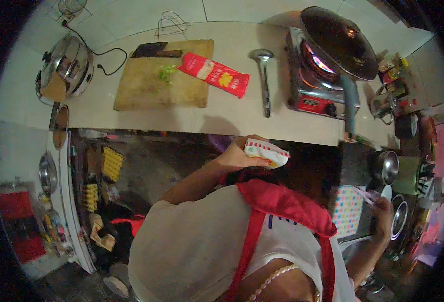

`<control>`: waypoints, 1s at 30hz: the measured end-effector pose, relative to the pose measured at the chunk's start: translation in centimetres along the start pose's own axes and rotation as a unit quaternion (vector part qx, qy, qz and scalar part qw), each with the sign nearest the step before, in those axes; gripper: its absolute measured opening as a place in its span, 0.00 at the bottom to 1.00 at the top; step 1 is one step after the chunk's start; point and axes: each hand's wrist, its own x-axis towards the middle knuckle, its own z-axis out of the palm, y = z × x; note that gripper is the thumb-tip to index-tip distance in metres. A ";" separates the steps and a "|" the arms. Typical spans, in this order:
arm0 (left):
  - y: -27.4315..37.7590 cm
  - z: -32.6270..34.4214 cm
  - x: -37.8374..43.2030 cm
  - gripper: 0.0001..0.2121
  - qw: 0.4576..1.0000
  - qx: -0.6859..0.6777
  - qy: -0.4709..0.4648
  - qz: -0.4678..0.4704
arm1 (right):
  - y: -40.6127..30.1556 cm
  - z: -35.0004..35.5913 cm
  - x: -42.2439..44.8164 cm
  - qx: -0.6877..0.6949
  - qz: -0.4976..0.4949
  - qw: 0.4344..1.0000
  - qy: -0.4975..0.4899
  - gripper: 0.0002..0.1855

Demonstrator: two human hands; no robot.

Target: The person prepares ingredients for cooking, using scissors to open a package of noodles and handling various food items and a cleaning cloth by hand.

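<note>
My left hand (pixel 237 154) grips a small white packet with red marks (pixel 265 151) near the counter's front edge. My right hand (pixel 383 209), out at the right beside a colourful dotted mat (pixel 348 211), holds a thin pale item (pixel 367 195), too blurred to name. On the counter, a wooden cutting board (pixel 161 87) bears chopped green pieces (pixel 167 73) and a cleaver (pixel 150 50). A red food packet (pixel 216 74) lies partly over the board's right edge. Right of it is a metal ladle (pixel 265 79). A dark pan (pixel 339 41) rests tilted on a lit gas stove (pixel 320 94).
At the left, a steel electric pot (pixel 69 68) stands near a black cord (pixel 112 68). A wire rack (pixel 172 24) is behind the board. The pan's handle (pixel 348 102) reaches over the stove's front. Metal bowls (pixel 389 166) and seasoning packets (pixel 391 71) are at the right.
</note>
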 end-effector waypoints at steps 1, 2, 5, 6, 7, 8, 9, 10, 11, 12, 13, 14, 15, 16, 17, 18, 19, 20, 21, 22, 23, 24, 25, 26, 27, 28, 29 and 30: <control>0.2 -1.8 -0.5 0.22 1.000 -0.009 -0.020 0.001 | -0.7 5.7 1.7 0.130 0.029 0.989 -0.068 0.07; 1.2 -3.6 -1.1 0.22 0.999 0.026 -0.040 -0.008 | -2.2 12.9 3.2 0.137 -0.017 0.989 -0.046 0.05; 2.1 -9.0 -3.5 0.22 0.996 0.064 -0.026 -0.059 | -10.3 28.0 7.6 0.077 0.013 0.982 -0.171 0.07; 3.3 -10.4 -4.7 0.21 0.998 0.045 0.007 -0.045 | -10.7 31.6 10.0 0.093 -0.031 0.980 -0.173 0.10; 3.9 -12.1 -5.8 0.22 0.996 0.048 0.020 -0.069 | -11.3 35.0 12.1 0.108 -0.073 0.976 -0.173 0.12; 4.5 -13.8 -6.7 0.22 0.993 0.057 0.033 -0.093 | -11.7 38.5 14.3 0.126 -0.117 0.970 -0.174 0.15; 4.5 -15.5 -7.7 0.22 0.990 0.064 0.051 -0.116 | -14.3 40.4 14.7 0.105 -0.095 0.972 -0.188 0.18; 4.7 -16.6 -8.7 0.22 0.990 0.046 0.067 -0.116 | -17.4 40.8 13.9 0.099 -0.100 0.972 -0.186 0.21; 4.7 -17.8 -9.5 0.22 0.990 0.027 0.082 -0.114 | -20.0 40.9 13.6 0.092 -0.107 0.973 -0.183 0.24; 4.6 -18.6 -10.0 0.22 0.989 0.008 0.097 -0.110 | -21.0 41.8 14.5 0.014 -0.076 0.981 -0.176 0.28; 4.6 -19.1 -10.5 0.22 0.989 0.004 0.118 -0.095 | -21.7 42.1 14.6 -0.078 -0.112 0.981 -0.141 0.27; 4.7 -19.4 -11.0 0.22 0.987 0.000 0.140 -0.080 | -22.4 42.2 14.7 -0.169 -0.147 0.969 -0.106 0.26; 4.5 -19.7 -11.3 0.22 0.984 -0.006 0.165 -0.062 | -23.6 42.1 14.7 -0.261 -0.184 0.945 -0.072 0.25; 5.0 -19.6 -11.7 0.22 0.977 -0.003 0.196 -0.082 | -24.6 41.7 15.3 -0.441 -0.367 0.813 -0.100 0.20; 5.7 -19.3 -12.0 0.22 0.968 -0.001 0.228 -0.101 | -25.9 41.4 15.5 -0.453 -0.336 0.819 -0.102 0.20; 5.8 -19.3 -12.2 0.22 0.959 -0.001 0.258 -0.116 | -27.9 41.0 15.6 -0.468 -0.306 0.823 -0.099 0.19; 5.6 -19.6 -12.5 0.22 0.961 0.043 0.256 -0.094 | -29.6 41.0 16.1 -0.474 -0.278 0.830 -0.095 0.19; 4.9 -20.1 -12.9 0.22 0.961 0.086 0.253 -0.073 | -30.6 41.4 17.7 -0.445 -0.227 0.856 -0.130 0.24; 4.5 -20.5 -13.1 0.23 0.958 0.131 0.249 -0.051 | -31.9 42.1 18.6 -0.402 -0.351 0.843 -0.068 0.28; 5.0 -20.3 -13.4 0.22 0.952 0.115 0.276 -0.056 | -33.1 43.2 18.9 -0.350 -0.464 0.813 -0.009 0.32; 5.7 -19.9 -13.5 0.21 0.946 0.100 0.302 -0.062 | -34.3 44.3 19.3 -0.290 -0.567 0.769 0.050 0.37; 6.5 -19.3 -13.6 0.21 0.939 0.085 0.326 -0.068 | -34.8 45.8 20.2 -0.303 -0.543 0.780 0.068 0.40; 7.0 -18.8 -13.5 0.20 0.932 0.068 0.348 -0.071 | -34.8 47.8 21.6 -0.319 -0.517 0.790 0.087 0.43; 7.4 -18.6 -13.5 0.20 0.927 0.054 0.364 -0.073 | -35.3 48.9 22.8 -0.333 -0.493 0.797 0.106 0.47; 7.5 -18.5 -13.7 0.20 0.923 0.043 0.376 -0.073 | -36.4 49.0 23.5 -0.367 -0.443 0.817 0.029 0.49; 7.4 -18.5 -13.8 0.19 0.920 0.035 0.383 -0.073 | -37.5 48.9 24.1 -0.398 -0.389 0.830 -0.049 0.52; 7.3 -18.6 -13.9 0.19 0.919 0.030 0.387 -0.072 | -38.1 48.8 24.4 -0.424 -0.329 0.834 -0.125 0.54; 7.1 -18.6 -14.0 0.19 0.916 0.020 0.394 -0.069 | -37.9 49.2 24.5 -0.366 -0.340 0.860 -0.106 0.49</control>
